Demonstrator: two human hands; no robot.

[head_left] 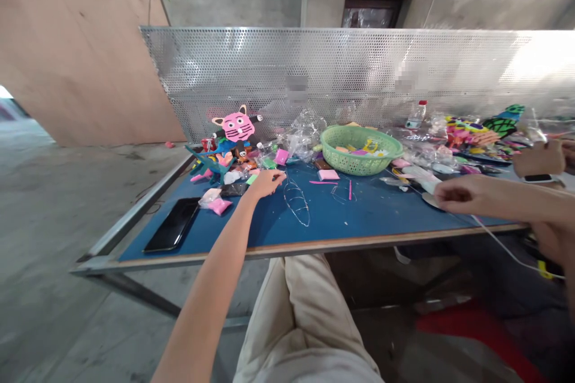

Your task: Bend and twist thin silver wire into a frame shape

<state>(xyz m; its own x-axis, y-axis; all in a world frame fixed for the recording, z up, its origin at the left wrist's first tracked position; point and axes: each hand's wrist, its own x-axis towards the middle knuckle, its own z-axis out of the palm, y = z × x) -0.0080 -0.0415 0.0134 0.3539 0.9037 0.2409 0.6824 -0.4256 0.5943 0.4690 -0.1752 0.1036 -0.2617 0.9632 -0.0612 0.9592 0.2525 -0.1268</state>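
My left hand (268, 182) reaches out over the blue table (381, 215). Its fingers are pressed together at the far end of a thin wire frame (297, 203) that lies on the tabletop. To the right, my right hand (454, 194) rests near the table's front edge with its fingers curled. It is beside a white packet (422, 178) and a grey round disc (430, 201); what it holds is hidden. A white cable (503, 245) hangs below that arm.
A green basket (359, 158) of craft bits stands mid-table. A pink cat figure (238, 127) and foam pieces crowd the left back. A black phone (173, 225) lies at the front left. Another person's hand with a watch (539, 160) is at the far right. A perforated metal screen (341, 72) backs the table.
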